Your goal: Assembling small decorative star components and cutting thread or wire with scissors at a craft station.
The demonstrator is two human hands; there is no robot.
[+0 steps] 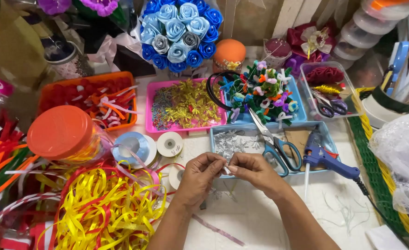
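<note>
My left hand and my right hand meet over the white table, fingertips pinched together on a small silver trim piece. The piece is tiny and mostly hidden by my fingers. Just behind my hands stands a light blue tray holding silver foil bits, grey-handled scissors and a blue glue gun. A thin pale ribbon strip lies on the table under my left forearm.
A tangle of yellow and red ribbon fills the left. An orange-lidded jar, ribbon spools, a pink tray, an orange tray, a blue paper-rose bouquet and a wicker basket surround the work spot.
</note>
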